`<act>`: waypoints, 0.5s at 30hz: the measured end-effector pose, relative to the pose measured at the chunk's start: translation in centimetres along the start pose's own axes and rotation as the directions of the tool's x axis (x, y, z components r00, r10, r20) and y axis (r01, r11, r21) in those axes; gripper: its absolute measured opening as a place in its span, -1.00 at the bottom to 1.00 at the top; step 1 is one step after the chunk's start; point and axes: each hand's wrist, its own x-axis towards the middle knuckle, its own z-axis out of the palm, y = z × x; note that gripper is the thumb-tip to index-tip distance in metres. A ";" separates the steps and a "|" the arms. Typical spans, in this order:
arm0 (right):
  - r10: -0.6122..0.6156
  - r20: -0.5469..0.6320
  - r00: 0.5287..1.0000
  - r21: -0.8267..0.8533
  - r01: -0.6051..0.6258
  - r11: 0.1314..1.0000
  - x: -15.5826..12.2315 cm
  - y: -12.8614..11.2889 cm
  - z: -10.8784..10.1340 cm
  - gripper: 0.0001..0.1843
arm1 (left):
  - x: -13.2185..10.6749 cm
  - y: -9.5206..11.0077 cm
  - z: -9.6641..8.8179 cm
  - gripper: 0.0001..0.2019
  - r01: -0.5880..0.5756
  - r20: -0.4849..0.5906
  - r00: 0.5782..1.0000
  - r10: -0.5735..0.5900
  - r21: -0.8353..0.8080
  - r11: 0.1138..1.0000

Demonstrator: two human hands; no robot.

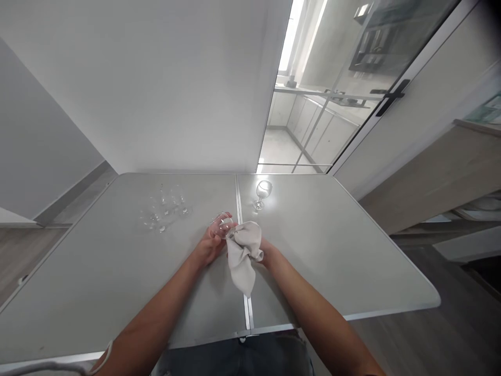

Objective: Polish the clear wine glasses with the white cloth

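Observation:
My left hand [211, 243] is closed around the bowl of a clear wine glass [222, 224], tipped on its side over the middle of the table. A pale cloth [243, 250] covers the glass's other end and hangs down in a point. Behind that cloth, my right hand [265, 253] grips it, with most of the fingers hidden. Beyond my hands, a single wine glass [263, 189] stands upright, right of the table's seam.
Several clear glasses [166, 208] are grouped on the left half of the grey folding table [321, 250]. A metal seam [238, 198] divides the tabletop. A white wall [176, 104] borders the far edge, beside a glass door [313, 115].

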 end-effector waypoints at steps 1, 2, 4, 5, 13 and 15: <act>0.002 0.029 1.000 0.002 -0.002 1.000 0.0 -0.1 0.0 -0.66 | 0.1 -0.1 0.0 -0.11 -0.018 -0.018 1.000 0.019 0.011 1.000; -0.011 0.041 0.999 -0.028 0.012 1.000 -0.1 -0.1 0.0 -0.68 | 0.2 -0.2 0.0 -0.13 -0.045 -0.054 0.997 0.047 0.037 0.998; -0.111 -0.032 0.993 -0.243 0.100 0.965 -0.1 -0.1 0.0 -0.78 | 0.6 -0.4 0.2 -0.23 -0.098 -0.153 0.981 0.117 0.130 0.987; -0.196 -0.092 0.976 -0.394 0.146 0.908 -0.1 -0.1 0.0 -0.84 | 0.8 -0.5 0.4 -0.28 -0.119 -0.201 0.967 0.156 0.184 0.976; -0.130 0.027 0.991 -0.226 0.133 0.965 0.1 0.2 -0.2 -0.76 | 0.5 -0.3 0.3 -0.31 -0.073 -0.114 0.991 0.075 0.019 0.997; -0.027 0.103 0.994 -0.014 0.028 1.000 0.3 0.3 -0.2 -0.66 | 0.2 -0.2 0.1 -0.21 -0.028 -0.019 0.999 0.027 -0.056 0.998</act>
